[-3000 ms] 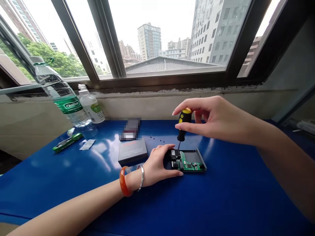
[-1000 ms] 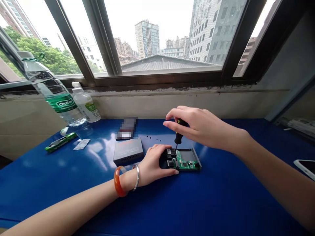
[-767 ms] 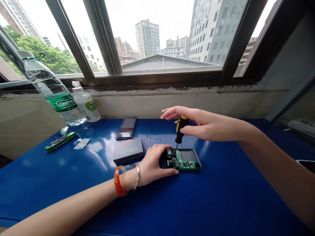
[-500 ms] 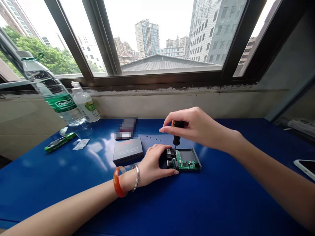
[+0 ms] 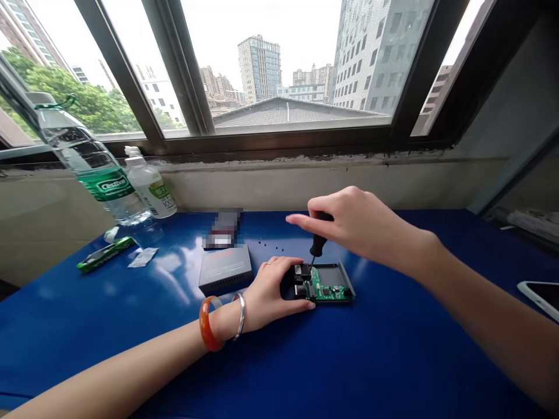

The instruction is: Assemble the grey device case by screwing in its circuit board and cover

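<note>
My right hand (image 5: pixel 345 218) is closed round the black handle of a screwdriver (image 5: pixel 318 247), which leans slightly with its tip down by the black connector block of a green circuit board (image 5: pixel 325 289). The board sits in a shallow dark metal tray (image 5: pixel 342 273) lying flat on the table. With thumb and fingers on opposite edges, my left hand (image 5: pixel 268 295) grips the tray's left end. Whether the tip touches a screw is too small to tell. Left of that hand rests a grey metal cover (image 5: pixel 225 270) with slots along its front.
Several tiny dark screws (image 5: pixel 271 245) lie behind the tray on the blue table (image 5: pixel 349 361). A blurred dark object (image 5: pixel 223 224) is behind the cover. At the left stand a large water bottle (image 5: pixel 105 174) and a pump bottle (image 5: pixel 151 186), near a green packet (image 5: pixel 105 254). A phone (image 5: pixel 539 298) lies far right.
My right hand has turned and shifted slightly right with the screwdriver, and the tip has moved a little toward the back of the board. My left hand keeps its grip on the tray.
</note>
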`<state>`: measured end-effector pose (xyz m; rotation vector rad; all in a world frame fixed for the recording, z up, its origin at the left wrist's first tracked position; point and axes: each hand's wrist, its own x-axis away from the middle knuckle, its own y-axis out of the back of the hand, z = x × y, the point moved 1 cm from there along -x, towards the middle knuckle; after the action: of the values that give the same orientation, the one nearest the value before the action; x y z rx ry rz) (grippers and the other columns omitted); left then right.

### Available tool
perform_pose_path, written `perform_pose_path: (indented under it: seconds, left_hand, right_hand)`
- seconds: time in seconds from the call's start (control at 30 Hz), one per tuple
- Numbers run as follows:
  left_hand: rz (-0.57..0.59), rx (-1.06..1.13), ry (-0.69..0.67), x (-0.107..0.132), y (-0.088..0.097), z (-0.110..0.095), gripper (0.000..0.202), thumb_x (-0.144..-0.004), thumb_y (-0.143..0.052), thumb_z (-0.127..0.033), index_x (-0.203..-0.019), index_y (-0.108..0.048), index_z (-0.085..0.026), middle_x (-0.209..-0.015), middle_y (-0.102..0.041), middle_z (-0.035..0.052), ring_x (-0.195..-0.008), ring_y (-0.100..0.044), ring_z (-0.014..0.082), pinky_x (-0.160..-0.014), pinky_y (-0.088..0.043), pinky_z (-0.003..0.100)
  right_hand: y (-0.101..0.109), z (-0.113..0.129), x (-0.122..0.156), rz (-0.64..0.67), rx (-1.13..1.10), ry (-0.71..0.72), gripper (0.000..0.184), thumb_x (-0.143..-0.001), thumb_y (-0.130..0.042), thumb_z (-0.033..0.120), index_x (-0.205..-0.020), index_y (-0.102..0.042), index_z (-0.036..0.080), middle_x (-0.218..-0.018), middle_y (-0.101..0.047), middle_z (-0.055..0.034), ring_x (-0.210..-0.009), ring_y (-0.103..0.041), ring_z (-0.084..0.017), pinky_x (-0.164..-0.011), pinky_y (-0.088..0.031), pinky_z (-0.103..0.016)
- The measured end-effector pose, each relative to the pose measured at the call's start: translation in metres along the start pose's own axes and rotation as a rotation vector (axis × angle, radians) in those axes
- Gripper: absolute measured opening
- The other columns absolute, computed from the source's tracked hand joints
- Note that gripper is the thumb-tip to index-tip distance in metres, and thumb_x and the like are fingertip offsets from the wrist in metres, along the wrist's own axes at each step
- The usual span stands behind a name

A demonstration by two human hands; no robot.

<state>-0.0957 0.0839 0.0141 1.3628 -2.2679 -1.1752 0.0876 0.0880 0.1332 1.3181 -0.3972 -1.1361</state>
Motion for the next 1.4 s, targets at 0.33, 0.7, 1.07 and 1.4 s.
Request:
perform_pose_path:
  seconds: [0.33,0.7,1.07,1.4]
  left_hand:
    - [0.021,-0.012,-0.017,0.0,-0.001,0.002,0.066,-0.067,-0.078,-0.045,-0.122,-0.051,-0.02,-0.122,-0.059,0.0101,-0.116,-0.051,0.0293,-0.102,-0.042,0.045]
    - [0.019,-0.016,-0.017,-0.001,0.0,0.001,0.066,-0.066,-0.079,-0.043,-0.121,-0.052,-0.018,-0.121,-0.06,0.011,-0.115,-0.052,0.0297,-0.102,-0.04,0.046]
    - [0.015,-0.015,-0.027,-0.001,-0.001,0.002,0.065,-0.066,-0.079,-0.044,-0.12,-0.052,-0.02,-0.121,-0.06,0.0101,-0.115,-0.052,0.0301,-0.102,-0.041,0.047]
    - [-0.002,-0.019,-0.041,0.0,-0.001,0.003,0.065,-0.066,-0.079,-0.044,-0.121,-0.051,-0.023,-0.121,-0.06,0.0092,-0.115,-0.052,0.0301,-0.101,-0.042,0.047]
  right_hand:
    - [0.001,-0.008,-0.001,0.194,-0.445,0.206,0.04,-0.09,-0.042,0.018,-0.128,-0.051,0.021,-0.134,-0.053,-0.003,-0.118,-0.053,-0.017,-0.093,-0.045,-0.029]
    - [-0.008,0.001,-0.002,0.029,-0.093,0.18,0.028,-0.09,-0.041,0.02,-0.11,-0.061,0.019,-0.114,-0.06,-0.0063,-0.105,-0.056,-0.021,-0.08,-0.044,-0.033]
    - [-0.011,0.0,-0.002,-0.071,-0.262,0.142,0.014,-0.083,-0.063,0.031,-0.081,-0.07,0.019,-0.061,-0.063,0.0027,-0.055,-0.054,-0.01,-0.056,-0.04,-0.025]
    - [0.003,0.0,-0.001,0.218,-0.413,0.177,0.031,-0.081,-0.043,0.011,-0.103,-0.061,0.023,-0.13,-0.05,-0.0008,-0.127,-0.041,-0.017,-0.101,-0.037,-0.029]
